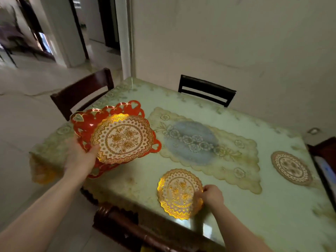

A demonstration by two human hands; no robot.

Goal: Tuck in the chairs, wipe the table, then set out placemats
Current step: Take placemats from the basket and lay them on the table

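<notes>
My left hand [80,157] holds a red openwork basket [87,122] tilted above the table's left end, with a round gold lace placemat [123,138] lying in it under my thumb. My right hand [211,195] pinches the right edge of a second gold placemat [179,193] that lies on the table [272,206] near the front edge. A third round placemat [291,168] lies flat at the right. Dark chairs stand tucked in at the left end [81,91], the far side [206,90] and the near side [123,226].
A long floral runner [205,148] lies across the table's middle on a pale green cloth. A wall runs close behind the table. Another dark chair [325,160] is at the right edge. Tiled floor and a doorway [94,24] open to the left.
</notes>
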